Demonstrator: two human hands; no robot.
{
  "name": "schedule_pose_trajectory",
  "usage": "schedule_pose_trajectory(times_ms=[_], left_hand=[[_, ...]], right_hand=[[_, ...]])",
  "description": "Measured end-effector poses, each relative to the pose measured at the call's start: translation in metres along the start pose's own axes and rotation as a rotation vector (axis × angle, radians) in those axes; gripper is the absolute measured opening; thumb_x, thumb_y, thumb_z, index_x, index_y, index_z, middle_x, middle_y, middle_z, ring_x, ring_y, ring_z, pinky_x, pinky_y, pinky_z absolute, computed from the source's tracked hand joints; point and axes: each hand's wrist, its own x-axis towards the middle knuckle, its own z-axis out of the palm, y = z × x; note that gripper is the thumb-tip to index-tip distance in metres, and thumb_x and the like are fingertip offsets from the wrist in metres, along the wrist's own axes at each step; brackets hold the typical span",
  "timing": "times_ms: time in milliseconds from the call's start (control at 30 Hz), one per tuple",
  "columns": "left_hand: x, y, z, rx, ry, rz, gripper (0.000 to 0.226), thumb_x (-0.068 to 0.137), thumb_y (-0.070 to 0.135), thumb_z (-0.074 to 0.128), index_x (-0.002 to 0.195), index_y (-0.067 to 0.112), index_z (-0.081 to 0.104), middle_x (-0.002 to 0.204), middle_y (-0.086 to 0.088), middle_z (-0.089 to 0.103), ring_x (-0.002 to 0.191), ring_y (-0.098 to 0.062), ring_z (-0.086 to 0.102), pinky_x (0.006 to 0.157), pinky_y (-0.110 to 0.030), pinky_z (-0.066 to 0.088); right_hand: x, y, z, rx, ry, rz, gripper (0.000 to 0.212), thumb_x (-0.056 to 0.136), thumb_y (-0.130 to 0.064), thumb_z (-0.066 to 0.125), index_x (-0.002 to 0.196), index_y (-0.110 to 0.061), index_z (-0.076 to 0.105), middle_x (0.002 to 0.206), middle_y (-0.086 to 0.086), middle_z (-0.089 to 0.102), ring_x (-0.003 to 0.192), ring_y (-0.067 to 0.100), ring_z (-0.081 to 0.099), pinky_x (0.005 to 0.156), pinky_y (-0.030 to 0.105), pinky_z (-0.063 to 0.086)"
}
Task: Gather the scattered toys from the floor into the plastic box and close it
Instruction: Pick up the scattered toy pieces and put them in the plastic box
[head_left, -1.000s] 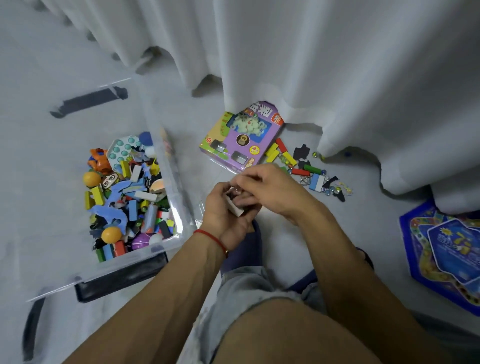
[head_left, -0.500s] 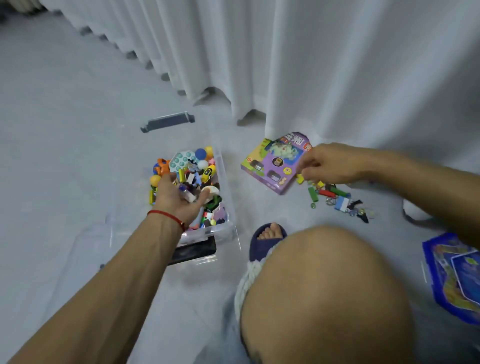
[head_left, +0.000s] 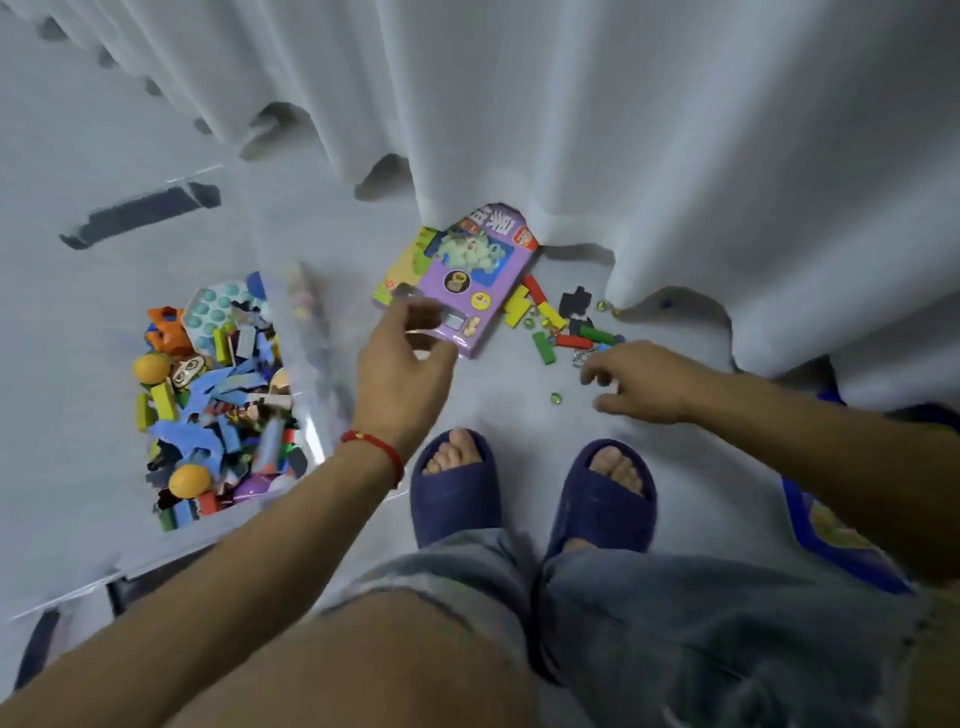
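A clear plastic box (head_left: 311, 364) at the left is filled with several colourful toys. A purple toy package (head_left: 467, 280) lies on the floor by the curtain. Right of it sits a scatter of small blocks (head_left: 550, 322), black pieces and green marbles (head_left: 556, 398). My left hand (head_left: 402, 364) hovers between the box and the package, fingers loosely curled, blurred, holding nothing I can see. My right hand (head_left: 639, 382) reaches low over the floor beside the small blocks, fingers spread and empty.
A white curtain (head_left: 623, 130) hangs along the back. The box's clear lid with dark latches (head_left: 140, 213) lies on the floor at the far left. A blue board game (head_left: 831, 540) lies at the right. My feet in blue slippers (head_left: 530, 493) stand in the middle.
My left hand has left the box and swung right toward the purple package. My right hand has dropped lower, off the package's edge to the floor by the blocks. The camera view has shifted.
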Motion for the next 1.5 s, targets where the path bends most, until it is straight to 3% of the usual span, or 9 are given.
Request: schedule_pose_trajectory(times_ms=[200,433,600,667,733,900,1100,1367,1500], left_hand=[[0.022,-0.074,0.091,0.176,-0.408,-0.377,0.022,0.091,0.014,0.057,0.112,0.018,0.064,0.103,-0.005,0.067,0.091,-0.024,0.067,0.082,-0.044,0.06],[0.036,-0.089,0.144,-0.202,-0.302,-0.693,0.032,0.097,0.027,0.043,0.096,0.005,0.066,0.087,-0.01,0.073,0.08,-0.025,0.069,0.071,-0.037,0.057],[0.044,-0.098,0.163,-0.596,-0.345,-0.965,0.039,0.097,0.038,0.037,0.085,0.01,0.061,0.074,-0.01,0.061,0.063,-0.021,0.057,0.065,-0.033,0.048],[0.045,-0.1,0.168,-0.586,-0.367,-0.979,0.037,0.096,0.035,0.037,0.079,0.012,0.06,0.071,-0.007,0.056,0.06,-0.018,0.05,0.062,-0.031,0.042],[0.043,-0.1,0.171,-0.565,-0.406,-0.968,0.035,0.096,0.032,0.038,0.079,0.012,0.06,0.07,-0.006,0.055,0.06,-0.017,0.049,0.062,-0.031,0.041],[0.039,-0.099,0.175,-0.526,-0.417,-0.97,0.03,0.096,0.029,0.039,0.081,0.013,0.06,0.07,-0.005,0.055,0.061,-0.017,0.049,0.062,-0.03,0.042],[0.036,-0.101,0.174,-0.504,-0.338,-0.922,0.029,0.096,0.026,0.04,0.085,0.01,0.061,0.072,-0.006,0.058,0.062,-0.018,0.05,0.063,-0.032,0.044],[0.033,-0.101,0.18,-0.543,-0.402,-0.947,0.027,0.095,0.027,0.041,0.087,0.011,0.06,0.073,-0.005,0.057,0.063,-0.017,0.05,0.063,-0.03,0.044],[0.03,-0.097,0.186,-0.555,-0.477,-0.948,0.028,0.095,0.029,0.04,0.087,0.011,0.061,0.074,-0.004,0.059,0.063,-0.017,0.053,0.065,-0.03,0.046]], right_hand=[[0.066,-0.023,0.107,0.016,0.175,0.023,0.047,0.085,-0.005,0.065,0.127,-0.02,0.048,0.119,0.01,0.044,0.098,0.03,0.055,0.075,0.041,0.049],[0.058,-0.036,0.108,0.683,0.406,0.072,0.028,0.093,-0.016,0.065,0.12,-0.02,0.06,0.112,-0.002,0.057,0.094,0.01,0.053,0.082,0.027,0.05],[0.047,-0.007,0.099,0.795,0.738,0.171,0.017,0.091,-0.019,0.069,0.108,-0.021,0.066,0.11,-0.008,0.06,0.092,0.003,0.056,0.078,0.013,0.049],[0.048,0.035,0.113,0.674,0.865,0.397,0.028,0.09,-0.018,0.07,0.117,-0.019,0.064,0.119,-0.002,0.059,0.106,0.01,0.054,0.086,0.022,0.05],[0.05,0.078,0.129,0.529,0.801,0.495,0.05,0.086,-0.024,0.072,0.133,-0.019,0.056,0.132,0.005,0.053,0.121,0.023,0.048,0.095,0.032,0.046],[0.053,0.122,0.156,0.293,0.656,0.29,0.057,0.087,-0.041,0.068,0.138,-0.02,0.056,0.141,0.007,0.05,0.123,0.03,0.043,0.101,0.041,0.04],[0.053,0.127,0.173,0.287,0.855,0.254,0.032,0.092,-0.021,0.07,0.122,-0.009,0.067,0.12,0.012,0.063,0.107,0.034,0.054,0.093,0.025,0.031],[0.049,0.106,0.168,0.522,0.877,0.409,0.02,0.089,-0.018,0.073,0.109,-0.015,0.07,0.111,0.009,0.054,0.103,0.023,0.047,0.085,0.017,0.035],[0.048,0.099,0.165,0.571,0.904,0.416,0.02,0.088,-0.009,0.073,0.108,-0.009,0.07,0.11,0.009,0.051,0.097,0.016,0.051,0.085,0.0,0.034]])
